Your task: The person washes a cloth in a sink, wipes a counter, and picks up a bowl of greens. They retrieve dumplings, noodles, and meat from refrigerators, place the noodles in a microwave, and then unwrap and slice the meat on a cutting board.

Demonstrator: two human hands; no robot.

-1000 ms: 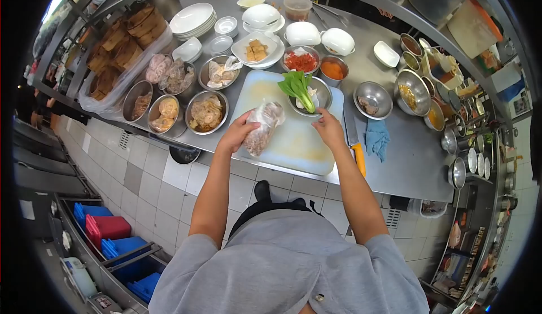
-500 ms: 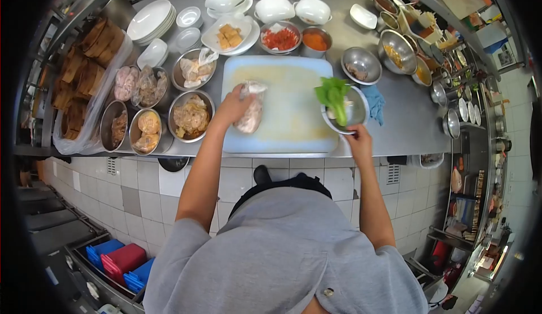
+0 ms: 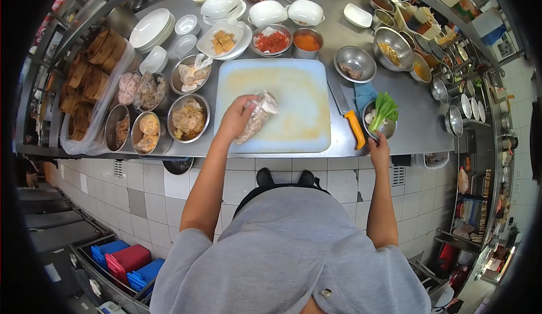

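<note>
While left hand fingers wrap bagged meat on board, right hand fingers pinch veg bowl rim

You stand in a commercial kitchen, at a long stainless-steel counter set against a white-tiled wall. A large cutting board lies in front of you, ringed by steel bowls of prepared ingredients, stacked white plates and bamboo steamers wrapped in plastic. Small sauce pots line the right end, and colored crates sit on the floor.
</note>
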